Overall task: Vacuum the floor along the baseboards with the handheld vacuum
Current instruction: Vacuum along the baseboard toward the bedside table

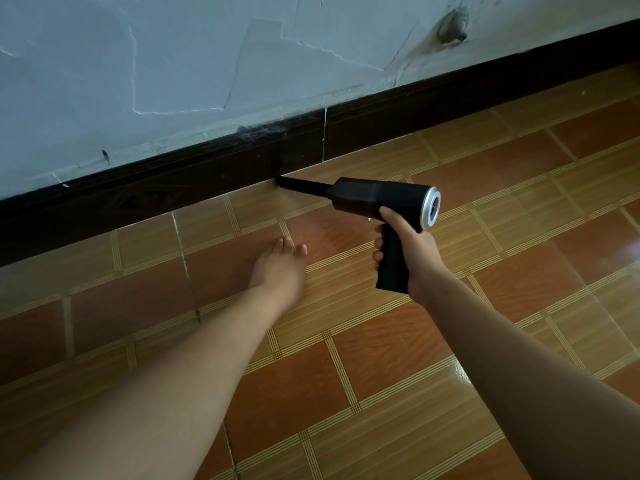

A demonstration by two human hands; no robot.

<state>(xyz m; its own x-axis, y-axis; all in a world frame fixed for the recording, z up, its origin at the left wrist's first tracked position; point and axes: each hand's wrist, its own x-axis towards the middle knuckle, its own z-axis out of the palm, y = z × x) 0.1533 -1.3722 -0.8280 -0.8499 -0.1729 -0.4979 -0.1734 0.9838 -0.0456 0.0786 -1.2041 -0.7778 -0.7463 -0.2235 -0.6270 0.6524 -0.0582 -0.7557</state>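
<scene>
The floor point(398, 368) is laid in glossy tiles, reddish-brown squares framed by tan striped bands. Along its far edge it is met by the dark baseboard point(173, 199). Right at that seam the nozzle tip of the handheld vacuum point(381, 197) is set. The left hand point(280, 268) is held flat and low over a tile; contact cannot be confirmed.

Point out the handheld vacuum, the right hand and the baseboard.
handheld vacuum point(377, 197): head view, on the black barrel.
right hand point(414, 252): head view, on the back of the hand.
baseboard point(173, 192): head view, on its dark front face.
</scene>
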